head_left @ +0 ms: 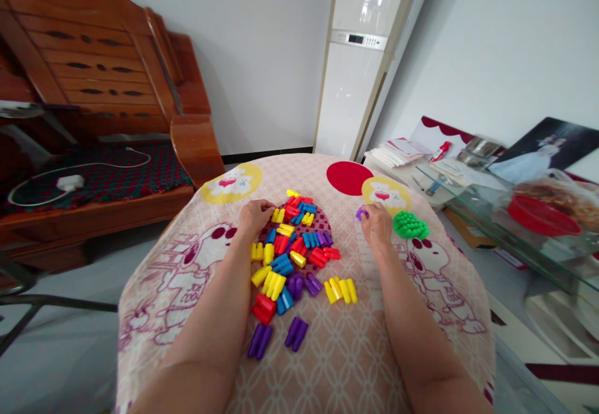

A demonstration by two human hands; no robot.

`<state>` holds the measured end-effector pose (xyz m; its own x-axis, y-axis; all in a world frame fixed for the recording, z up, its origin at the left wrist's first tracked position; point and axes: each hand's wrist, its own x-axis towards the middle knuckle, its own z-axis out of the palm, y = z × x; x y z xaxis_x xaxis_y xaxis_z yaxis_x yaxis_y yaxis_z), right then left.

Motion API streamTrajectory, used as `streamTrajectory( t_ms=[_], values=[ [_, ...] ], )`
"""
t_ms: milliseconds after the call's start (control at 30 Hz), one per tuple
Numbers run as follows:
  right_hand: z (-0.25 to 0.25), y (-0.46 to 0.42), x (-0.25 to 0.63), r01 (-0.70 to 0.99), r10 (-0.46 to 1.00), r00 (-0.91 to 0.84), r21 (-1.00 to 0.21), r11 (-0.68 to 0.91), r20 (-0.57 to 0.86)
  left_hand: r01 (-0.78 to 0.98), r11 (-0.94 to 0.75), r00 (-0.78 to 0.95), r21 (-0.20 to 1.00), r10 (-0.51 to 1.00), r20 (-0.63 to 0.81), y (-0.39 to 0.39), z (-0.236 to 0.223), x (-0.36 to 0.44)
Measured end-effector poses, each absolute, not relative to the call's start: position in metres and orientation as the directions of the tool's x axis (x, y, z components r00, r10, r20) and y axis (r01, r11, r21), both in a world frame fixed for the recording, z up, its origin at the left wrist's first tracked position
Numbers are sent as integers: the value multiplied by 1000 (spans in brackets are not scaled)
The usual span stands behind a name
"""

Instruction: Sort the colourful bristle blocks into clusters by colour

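My left hand (256, 216) is at the left edge of a pile of coloured plastic blocks, its fingers bent together at a yellow double-tube block (277, 215). Bullet-shaped tubes joined side by side make up the blocks, in red, blue, yellow and purple. My right hand (377, 223) pinches a small purple block (360, 213), partly hidden by the fingers, above the right of the table. Just right of that hand sits a cluster of green blocks (410, 225). Nearer to me lie yellow blocks (340, 290) and two purple blocks (259, 341).
A patterned cloth covers the round table (337, 364). Behind to the left stands a wooden bench (93, 77) with a charger (70, 183) on its seat. To the right, a glass shelf (486, 214) carries a red basin (543, 215). A white cabinet-like appliance (350, 89) stands behind.
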<state>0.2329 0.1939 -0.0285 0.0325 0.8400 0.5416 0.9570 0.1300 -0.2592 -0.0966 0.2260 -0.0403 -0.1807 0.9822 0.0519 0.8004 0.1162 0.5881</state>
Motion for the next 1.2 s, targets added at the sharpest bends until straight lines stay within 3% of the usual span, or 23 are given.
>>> streamTrajectory(
  t_ms=[100,300,433,533,633,767,867,1000,1200],
  values=[
    [-26,190,218,927,862,-10,-318,198,507,803,105,-174,587,983,62,227,-42,-97],
    [-26,178,182,793,904,-381,-433,428,195,809,95,-165,580,984,69,227,-41,-98],
    [-28,173,178,681,898,-434,-627,379,71,813,94,-159,574,985,64,227,-40,-98],
    [-26,174,184,545,931,-366,-808,223,10,808,96,-160,581,985,61,227,-41,-98],
    [-18,179,199,422,981,-183,-897,130,55,802,92,-162,591,984,67,227,-42,-98],
    [-7,189,229,358,916,299,-921,153,268,802,97,-161,590,985,58,227,-41,-98],
    [-8,193,251,513,738,544,-855,84,399,807,100,-163,583,985,57,226,-39,-97],
    [-19,196,264,706,640,585,-701,-99,499,809,110,-174,577,983,56,224,-37,-96],
    [-37,203,265,751,725,535,-636,-175,432,809,109,-175,577,983,60,225,-39,-96]
  ],
)
